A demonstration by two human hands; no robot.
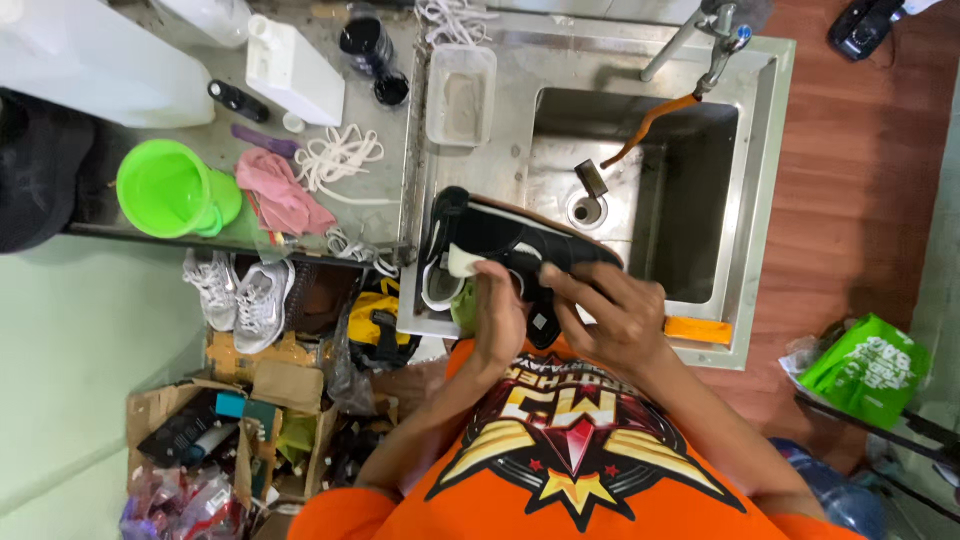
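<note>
Left hand (497, 310): fingers closed, pressing a white pad (463, 261) to a black shoe (515, 250). Right hand (610, 310): fingers curled round that shoe, gripping it over the near rim of the steel sink (760, 150). Beyond, on the counter (385, 140): pink cloth (280, 192), green cup (172, 190), white laces (338, 157), clear tub (461, 95).

Steel sink (760, 200) (wet), reddish wood floor (860, 180).

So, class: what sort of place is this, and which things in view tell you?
Probably a shoe-cleaning workspace. A steel sink with a tap, loose white laces on the counter, a grey pair of sneakers waiting below, and both hands working on a black shoe.
</note>
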